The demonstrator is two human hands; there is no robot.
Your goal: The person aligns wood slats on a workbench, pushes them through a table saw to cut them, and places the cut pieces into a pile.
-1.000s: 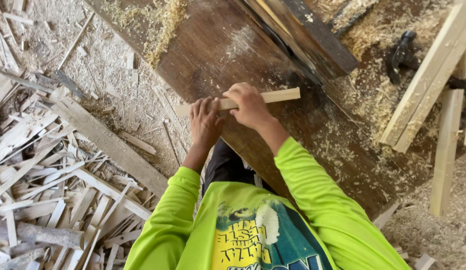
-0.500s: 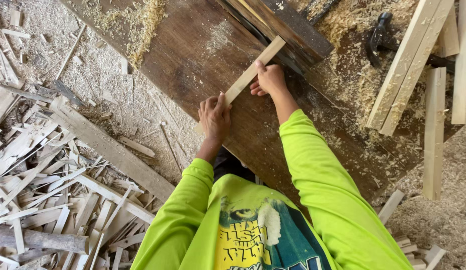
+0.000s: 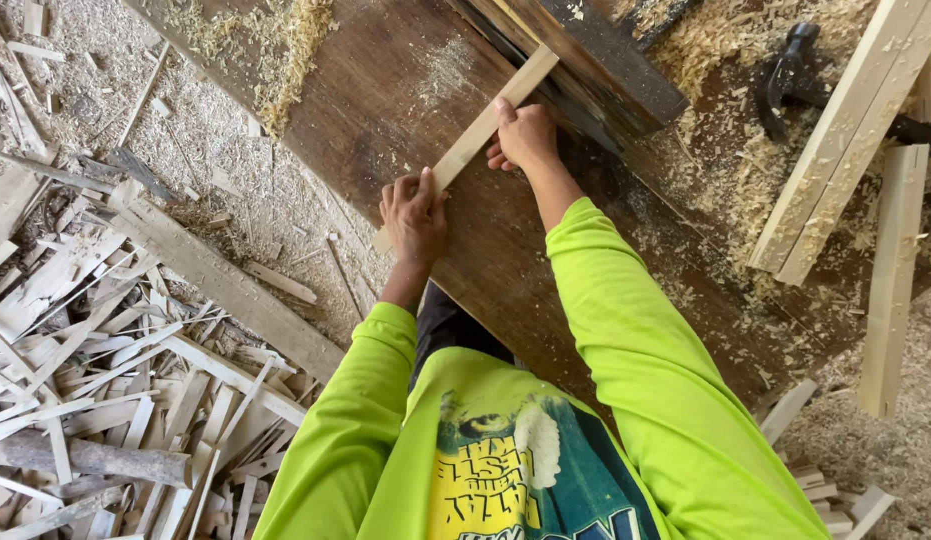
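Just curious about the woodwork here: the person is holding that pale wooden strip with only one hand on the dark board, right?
Not quite. The head view shows both hands on the pale wooden strip: the left hand near its lower end, the right hand farther up. It does lie on the dark board.

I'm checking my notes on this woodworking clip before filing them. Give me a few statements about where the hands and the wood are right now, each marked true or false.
1. Both hands are on the same wooden strip. True: the left hand grips its near end and the right hand is farther along it.
2. The strip lies flat along the edge of the dark workbench. False: it runs at a slant across the bench top.
3. A hammer lies among the shavings at the upper right. True.
4. The right hand holds the hammer. False: the hammer lies apart from both hands.
5. A heap of wood offcuts lies on the ground to the left. True.
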